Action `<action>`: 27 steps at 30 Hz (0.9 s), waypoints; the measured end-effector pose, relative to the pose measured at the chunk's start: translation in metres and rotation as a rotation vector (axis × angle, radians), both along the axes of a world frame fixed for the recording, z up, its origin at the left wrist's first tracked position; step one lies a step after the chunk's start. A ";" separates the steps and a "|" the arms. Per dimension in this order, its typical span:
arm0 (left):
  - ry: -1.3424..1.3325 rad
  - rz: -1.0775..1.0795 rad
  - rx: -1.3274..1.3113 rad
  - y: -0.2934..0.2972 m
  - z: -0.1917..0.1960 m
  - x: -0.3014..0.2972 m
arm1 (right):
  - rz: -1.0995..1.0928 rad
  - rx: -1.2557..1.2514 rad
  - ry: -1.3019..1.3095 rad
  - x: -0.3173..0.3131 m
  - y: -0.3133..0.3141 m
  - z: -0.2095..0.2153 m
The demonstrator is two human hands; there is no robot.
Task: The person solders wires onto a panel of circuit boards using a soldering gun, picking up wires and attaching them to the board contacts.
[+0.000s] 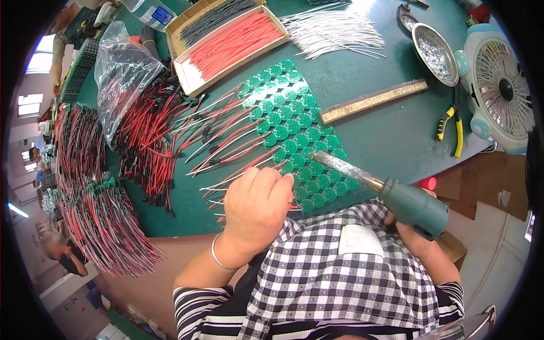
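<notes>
A green panel of many small round circuit boards (299, 123) lies at a slant before me. Red, white and black wires (224, 150) stick out from its left edge. My left hand (258, 201) is closed at the panel's lower left edge, thumb and fingers pinched together; what they hold is hidden. In my right hand (416, 238) is a soldering iron (418, 208) with a thick green body, gripped from below and partly hiding the fingers. Its metal tip points left, over the panel's middle rows.
A cardboard box (192, 85) holds red and black wires. White wires (337, 31) lie beside it. Bundles of wired boards (105, 226) and a plastic bag (122, 79) are left. Rightward are a wooden bar (374, 102), metal dish (435, 54), yellow-handled pliers (458, 127) and fan (501, 85).
</notes>
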State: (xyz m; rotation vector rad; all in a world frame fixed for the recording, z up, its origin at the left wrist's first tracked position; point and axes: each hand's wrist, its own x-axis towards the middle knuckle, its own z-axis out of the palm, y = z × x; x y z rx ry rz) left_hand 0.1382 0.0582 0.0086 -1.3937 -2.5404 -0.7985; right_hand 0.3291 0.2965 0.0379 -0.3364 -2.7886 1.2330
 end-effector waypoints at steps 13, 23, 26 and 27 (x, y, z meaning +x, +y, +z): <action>-0.212 -0.178 0.091 -0.008 -0.006 -0.019 | 0.101 -0.109 -0.082 -0.010 0.004 0.012; -0.030 -0.196 -0.014 -0.005 0.000 -0.014 | 0.022 -0.211 -0.143 -0.008 -0.007 0.013; -0.038 -0.194 -0.023 -0.003 0.003 -0.014 | 0.211 0.010 0.020 -0.016 -0.002 0.009; -0.039 -0.192 -0.024 -0.003 0.002 -0.014 | 0.213 0.008 0.020 -0.016 -0.002 0.009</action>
